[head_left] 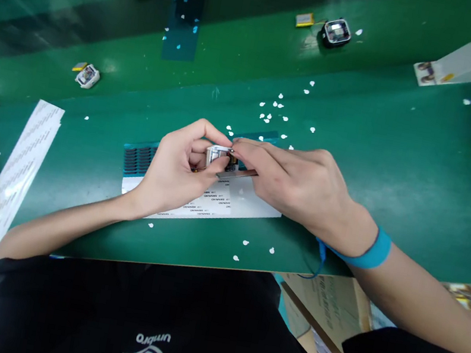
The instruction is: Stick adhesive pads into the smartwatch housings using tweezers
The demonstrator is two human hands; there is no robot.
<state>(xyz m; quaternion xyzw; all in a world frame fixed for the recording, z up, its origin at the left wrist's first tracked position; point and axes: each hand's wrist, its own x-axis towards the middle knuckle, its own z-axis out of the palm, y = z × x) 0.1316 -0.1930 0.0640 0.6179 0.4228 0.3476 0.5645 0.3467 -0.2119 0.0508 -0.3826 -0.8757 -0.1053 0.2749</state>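
While the person leaned over the green bench (368,162), the left hand (170,174) closely pinched a small metal device (218,155) above a printed paper sheet (253,200), and the right hand (299,190) held a thin brown strip (245,173) against it. A second device (336,32) lay farther off, with no hand on it.
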